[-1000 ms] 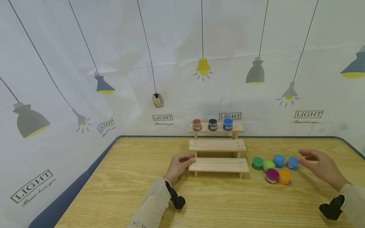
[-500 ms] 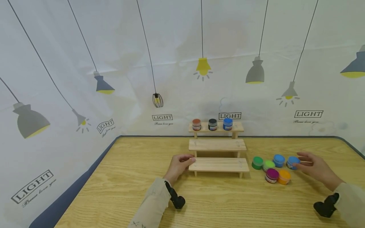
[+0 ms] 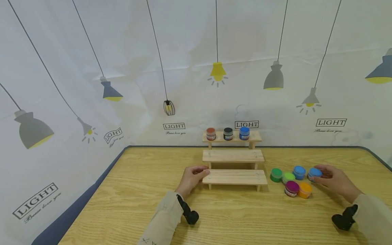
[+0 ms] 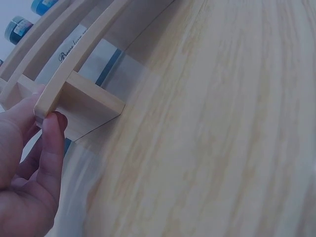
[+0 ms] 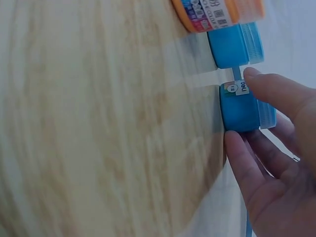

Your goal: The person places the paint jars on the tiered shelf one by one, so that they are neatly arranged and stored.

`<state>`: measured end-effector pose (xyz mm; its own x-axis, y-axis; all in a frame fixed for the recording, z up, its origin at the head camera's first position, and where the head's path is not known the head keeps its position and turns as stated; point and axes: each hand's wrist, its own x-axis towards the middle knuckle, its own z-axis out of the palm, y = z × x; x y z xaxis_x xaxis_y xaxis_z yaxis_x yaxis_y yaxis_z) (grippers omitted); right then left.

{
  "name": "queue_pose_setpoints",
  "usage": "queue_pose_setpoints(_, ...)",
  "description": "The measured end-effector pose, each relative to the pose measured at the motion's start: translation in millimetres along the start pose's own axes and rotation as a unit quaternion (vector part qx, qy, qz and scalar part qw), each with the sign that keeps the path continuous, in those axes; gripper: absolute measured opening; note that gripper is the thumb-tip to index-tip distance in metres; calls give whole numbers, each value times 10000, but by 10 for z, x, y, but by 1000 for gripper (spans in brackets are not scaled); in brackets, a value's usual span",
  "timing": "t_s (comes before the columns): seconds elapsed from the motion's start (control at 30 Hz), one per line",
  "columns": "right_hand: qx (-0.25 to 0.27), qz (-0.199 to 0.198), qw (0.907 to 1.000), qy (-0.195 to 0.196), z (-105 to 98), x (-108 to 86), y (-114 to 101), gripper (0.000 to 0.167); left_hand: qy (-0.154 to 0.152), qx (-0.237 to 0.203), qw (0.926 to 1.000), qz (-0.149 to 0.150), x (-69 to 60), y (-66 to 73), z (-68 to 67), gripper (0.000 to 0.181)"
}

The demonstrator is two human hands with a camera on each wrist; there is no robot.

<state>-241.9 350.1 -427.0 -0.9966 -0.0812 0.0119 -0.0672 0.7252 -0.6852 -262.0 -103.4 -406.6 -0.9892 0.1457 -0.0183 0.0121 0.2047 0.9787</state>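
Note:
The left hand (image 3: 191, 179) pinches the left end of the lowest board of a three-tier wooden rack (image 3: 235, 177); in the left wrist view its thumb and fingers (image 4: 52, 143) lie on either side of the board (image 4: 74, 57). At the right, the right hand (image 3: 338, 181) has its thumb and fingers around the rightmost light blue jar (image 3: 314, 173), which stands on the table. The right wrist view shows that jar (image 5: 240, 109) between the thumb and the fingers (image 5: 247, 160) of the right hand.
Red (image 3: 211, 133), black (image 3: 228, 133) and blue (image 3: 244, 133) jars stand on the top tier. Between rack and right hand are green (image 3: 276, 175), lime (image 3: 288, 178), another light blue (image 3: 299, 172), purple (image 3: 292, 188) and orange (image 3: 305, 190) jars. A lamp-patterned cloth hangs behind the table.
The right hand has moved left, and its thumb and fingers have come around the rightmost light blue jar. The left hand has stayed on the rack.

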Motion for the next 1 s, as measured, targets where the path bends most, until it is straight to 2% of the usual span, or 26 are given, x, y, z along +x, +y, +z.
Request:
queue_pose_setpoints(0.2,-70,-36,10000,34,8,20,16,65,-18,-23,10000,-21,25,-26,-5,28)
queue_pose_setpoints(0.53,-154,-100,9998,86,10,22,8,62,10,-90,9999,-44,220,-288,-12,30)
queue_pose_setpoints(1.0,-280,-147,9995,86,12,19,25,61,32,-60,10000,-64,203,-272,-12,29)
